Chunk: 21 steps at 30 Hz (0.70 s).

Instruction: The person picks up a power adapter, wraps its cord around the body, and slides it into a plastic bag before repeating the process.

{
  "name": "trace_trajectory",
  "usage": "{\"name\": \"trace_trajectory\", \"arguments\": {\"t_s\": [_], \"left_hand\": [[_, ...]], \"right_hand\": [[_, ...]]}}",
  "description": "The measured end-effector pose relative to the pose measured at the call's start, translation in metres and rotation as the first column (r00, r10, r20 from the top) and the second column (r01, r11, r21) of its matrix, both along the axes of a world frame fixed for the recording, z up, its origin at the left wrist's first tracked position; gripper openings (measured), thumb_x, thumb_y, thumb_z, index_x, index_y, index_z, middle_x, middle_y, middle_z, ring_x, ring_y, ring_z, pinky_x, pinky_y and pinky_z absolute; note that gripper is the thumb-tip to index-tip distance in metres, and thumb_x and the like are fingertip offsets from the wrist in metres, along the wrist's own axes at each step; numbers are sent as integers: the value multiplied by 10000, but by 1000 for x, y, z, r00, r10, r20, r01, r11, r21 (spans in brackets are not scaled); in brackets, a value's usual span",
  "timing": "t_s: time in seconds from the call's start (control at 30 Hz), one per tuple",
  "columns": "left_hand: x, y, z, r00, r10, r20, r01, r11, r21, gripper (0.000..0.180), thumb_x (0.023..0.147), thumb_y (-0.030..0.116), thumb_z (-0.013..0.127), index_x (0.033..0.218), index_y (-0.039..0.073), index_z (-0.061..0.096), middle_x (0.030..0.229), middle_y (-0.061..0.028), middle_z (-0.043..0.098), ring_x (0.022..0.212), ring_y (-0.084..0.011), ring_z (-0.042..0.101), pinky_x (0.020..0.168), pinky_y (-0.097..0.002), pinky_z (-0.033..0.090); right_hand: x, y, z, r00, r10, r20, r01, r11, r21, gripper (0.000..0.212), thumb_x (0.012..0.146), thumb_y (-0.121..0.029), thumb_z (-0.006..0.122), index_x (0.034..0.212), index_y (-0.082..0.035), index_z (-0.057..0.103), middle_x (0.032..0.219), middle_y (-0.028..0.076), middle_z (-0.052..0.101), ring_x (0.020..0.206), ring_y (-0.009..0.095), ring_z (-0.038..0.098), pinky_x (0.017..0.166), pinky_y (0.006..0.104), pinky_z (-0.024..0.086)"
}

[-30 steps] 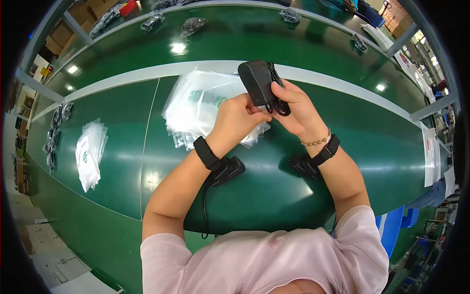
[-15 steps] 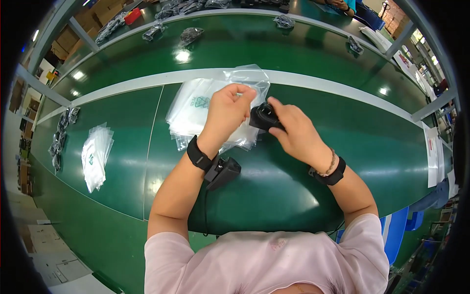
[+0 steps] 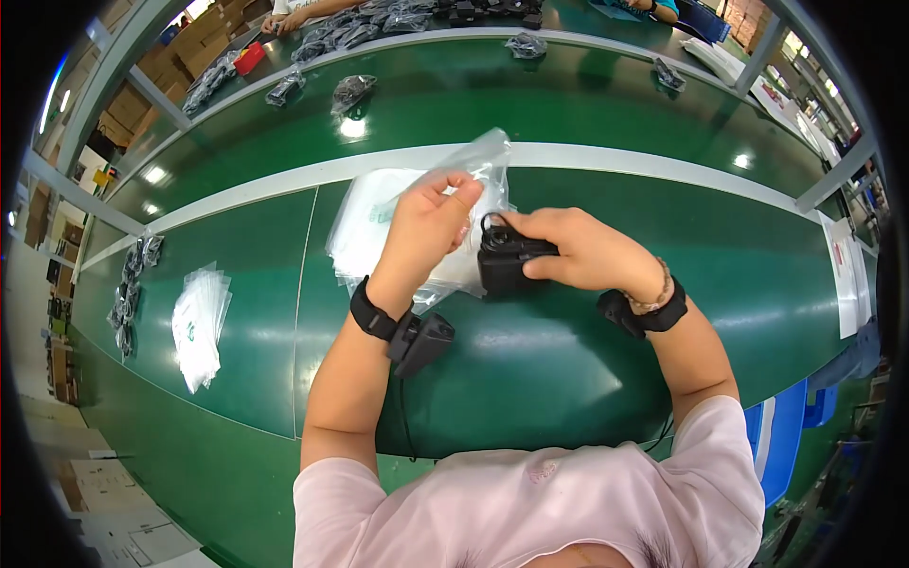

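Note:
My left hand [image 3: 428, 222] is closed in a pinch on a clear plastic bag [image 3: 489, 159], whose upper part stands up behind the fingers. Beneath it lies a stack of clear bags [image 3: 358, 222] with green print. To the right, my right hand [image 3: 597, 251] grips a black power adapter [image 3: 504, 271] between thumb and fingers. A looped black cord [image 3: 494, 230] shows on the adapter's far side. The adapter is close beside the bag, over the stack's right edge; whether it touches the bag I cannot tell.
A second pile of bags [image 3: 201, 327] lies to the left, with a row of bagged black items [image 3: 125, 298] beyond it. A pale rail [image 3: 587, 156] divides my bench from the green surface behind, where bagged items [image 3: 354, 93] lie. Other people's hands [image 3: 284, 21] show at the far side.
The adapter has turned in my right hand: its prongs faced up before, and now the looped cord shows. The bag at my left hand stands higher. The whole view has shifted slightly.

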State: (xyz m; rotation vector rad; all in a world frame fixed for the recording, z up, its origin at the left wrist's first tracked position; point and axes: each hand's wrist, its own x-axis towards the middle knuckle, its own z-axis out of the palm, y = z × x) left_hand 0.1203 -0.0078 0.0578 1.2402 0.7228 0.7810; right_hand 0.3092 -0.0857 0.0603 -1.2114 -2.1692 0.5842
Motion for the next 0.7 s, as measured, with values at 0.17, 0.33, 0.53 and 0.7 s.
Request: {"name": "trace_trajectory", "arguments": {"t_s": [0.17, 0.33, 0.53, 0.7], "left_hand": [[5, -5, -2, 992, -111, -63, 115, 991, 70, 154, 854, 156, 589, 968, 54, 571, 522, 66, 430, 443, 1, 356, 390, -165, 234], [4, -7, 2, 979, -119, -166, 149, 972, 180, 205, 822, 124, 609, 1002, 41, 554, 517, 44, 451, 447, -40, 403, 426, -207, 307], [3, -15, 11, 922, 3, -387, 208, 840, 501, 304, 777, 91, 638, 1059, 93, 526, 472, -7, 444, 449, -80, 401, 465, -255, 326], [-15, 1, 15, 886, -185, -424, 385, 803, 455, 328, 773, 101, 642, 1069, 104, 500, 473, -31, 443, 452, -107, 393, 466, -275, 317]], "right_hand": [[4, -3, 9, 976, -61, -209, -20, 931, -365, 651, 719, -33, 629, 1320, -57, 381, 861, 91, 595, 697, 175, 553, 653, 286, 452], [8, -1, 4, 746, -399, -533, 35, 823, -567, 640, 740, -40, 628, 1329, -68, 379, 910, 24, 600, 676, 71, 535, 552, 211, 426], [13, 2, 0, 532, -497, -686, -38, 795, -605, 604, 738, -47, 632, 1302, -60, 418, 908, 1, 601, 651, 37, 526, 470, 180, 398], [15, 8, 8, 627, -434, -647, -105, 776, -622, 574, 737, -58, 635, 1279, -51, 448, 911, 4, 601, 630, 43, 527, 446, 182, 398]]}}
